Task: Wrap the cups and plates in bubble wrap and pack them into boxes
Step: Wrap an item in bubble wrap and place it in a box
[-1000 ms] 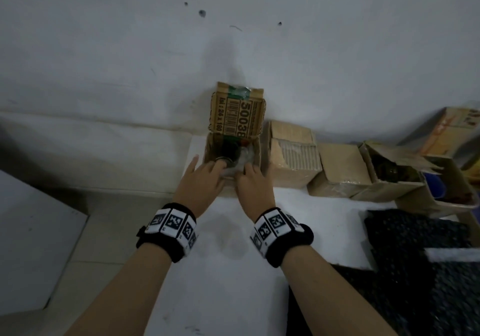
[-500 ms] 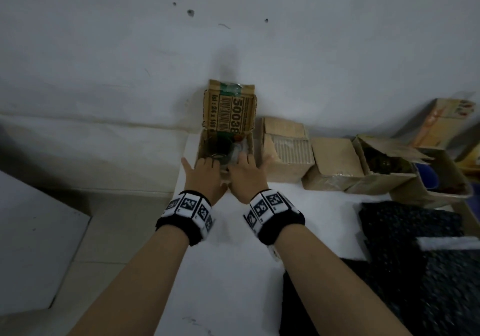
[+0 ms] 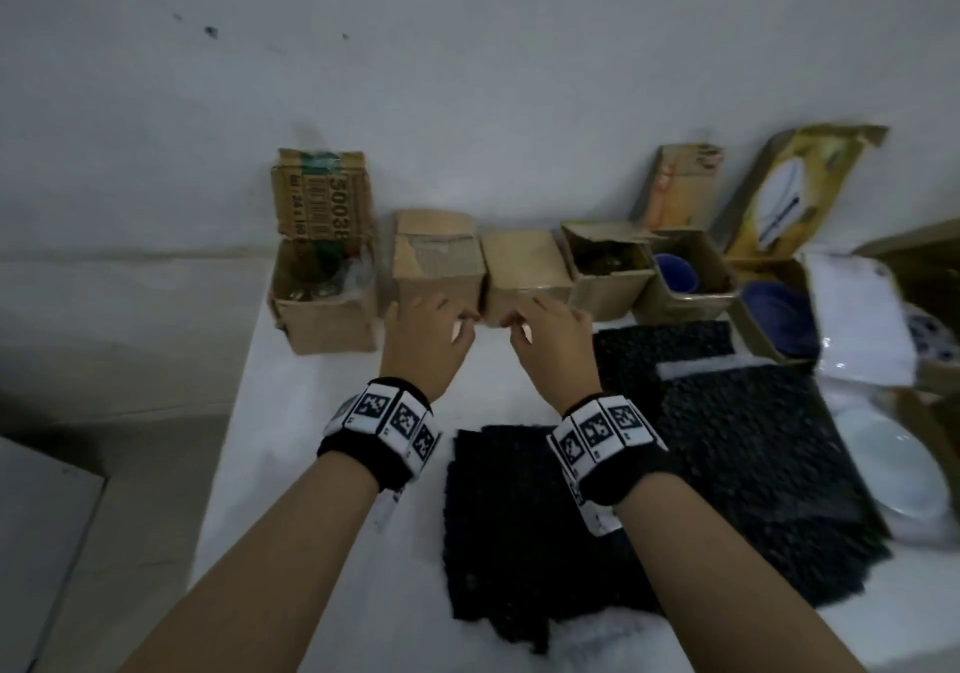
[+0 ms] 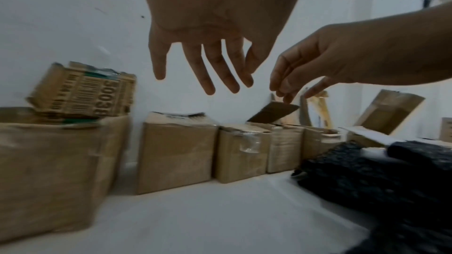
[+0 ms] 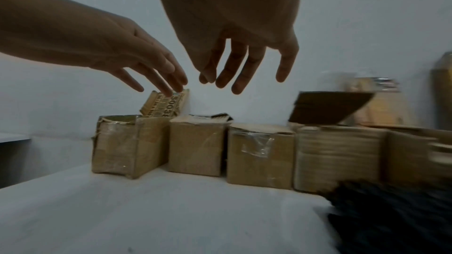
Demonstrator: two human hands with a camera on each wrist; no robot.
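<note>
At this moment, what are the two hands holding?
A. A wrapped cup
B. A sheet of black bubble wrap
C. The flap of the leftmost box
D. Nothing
D: the left hand and right hand hang over the table with fingers spread and loose, gripping nothing.

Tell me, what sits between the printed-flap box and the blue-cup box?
Three brown cardboard boxes: two closed, one open, seen in the head view.

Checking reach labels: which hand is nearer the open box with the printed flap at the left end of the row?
Left. The left hand hovers just right of the open box, in front of the neighbouring closed box; the right hand is farther right, both empty.
</note>
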